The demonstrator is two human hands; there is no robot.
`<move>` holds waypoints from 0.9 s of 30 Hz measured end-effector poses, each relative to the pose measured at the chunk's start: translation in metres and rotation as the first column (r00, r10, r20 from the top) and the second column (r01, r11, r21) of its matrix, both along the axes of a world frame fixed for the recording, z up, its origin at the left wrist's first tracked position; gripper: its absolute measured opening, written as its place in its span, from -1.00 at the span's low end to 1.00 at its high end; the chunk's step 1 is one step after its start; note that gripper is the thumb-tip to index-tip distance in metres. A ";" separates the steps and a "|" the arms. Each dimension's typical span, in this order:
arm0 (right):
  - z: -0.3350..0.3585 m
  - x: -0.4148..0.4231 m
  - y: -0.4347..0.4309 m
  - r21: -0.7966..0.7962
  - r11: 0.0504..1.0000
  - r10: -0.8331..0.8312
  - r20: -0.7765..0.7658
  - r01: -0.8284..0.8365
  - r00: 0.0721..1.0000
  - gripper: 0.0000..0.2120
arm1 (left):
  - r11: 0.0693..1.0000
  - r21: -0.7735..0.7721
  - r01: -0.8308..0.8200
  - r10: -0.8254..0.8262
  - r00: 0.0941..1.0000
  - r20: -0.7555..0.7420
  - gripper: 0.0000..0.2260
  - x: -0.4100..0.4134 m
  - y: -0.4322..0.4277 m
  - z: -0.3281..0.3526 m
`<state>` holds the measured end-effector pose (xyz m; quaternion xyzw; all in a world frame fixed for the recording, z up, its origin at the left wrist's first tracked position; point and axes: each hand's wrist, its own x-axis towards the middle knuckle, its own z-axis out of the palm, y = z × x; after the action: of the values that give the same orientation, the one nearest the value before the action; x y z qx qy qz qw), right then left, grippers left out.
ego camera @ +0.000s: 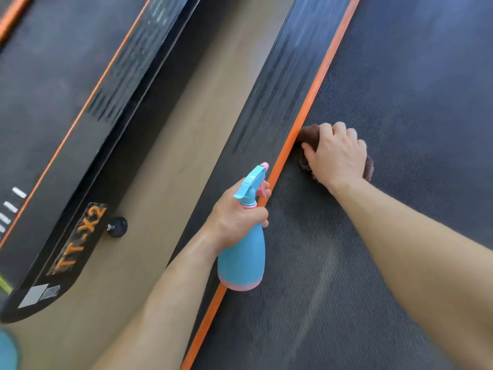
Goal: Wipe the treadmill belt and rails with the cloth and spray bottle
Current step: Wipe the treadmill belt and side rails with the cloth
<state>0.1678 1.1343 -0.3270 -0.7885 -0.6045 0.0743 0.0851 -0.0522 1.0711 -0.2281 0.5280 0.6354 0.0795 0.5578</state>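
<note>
Treadmill belt (400, 102) fills the right side of the view, dark and finely ribbed. The black side rail (280, 89) runs along its left edge, with an orange strip (314, 86) between the two. The right hand (337, 153) is bunched over a brown cloth (309, 132), fingers curled round it and pressing it down on the belt, tight against the orange strip. The left hand (237, 214) is wrapped round the neck of a blue spray bottle (242, 257) (pink at the base and trigger). The bottle sits over the strip, nearer the person than the cloth, with its nozzle pointing up along the rail.

The step in hand looks like wiping the belt's left edge. To do it well, I would make long strokes along the ribs rather than across them. Pressing the cloth flat should let it reach the seam where belt meets strip, since dirt likely gathers there. A pale streak (317, 289) on the belt nearer the person suggests a patch that wants another pass. Spray lightly ahead of the cloth, not onto the hand, and avoid soaking the belt. The rail is too blurred here to judge whether it is clean. To the left, across a tan floor (186, 129), lies a second treadmill (53, 102) marked TT-X2.
</note>
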 end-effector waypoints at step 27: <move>-0.013 0.131 -0.161 -0.028 0.976 -0.211 0.121 0.215 0.970 -0.58 | 0.953 -0.069 0.295 -0.291 0.954 0.069 -0.44 0.132 0.018 0.007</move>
<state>0.2984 0.9733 -0.3398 -0.8534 -0.5187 0.0305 0.0406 0.0802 1.0893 -0.2213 0.5916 0.5363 -0.0137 0.6018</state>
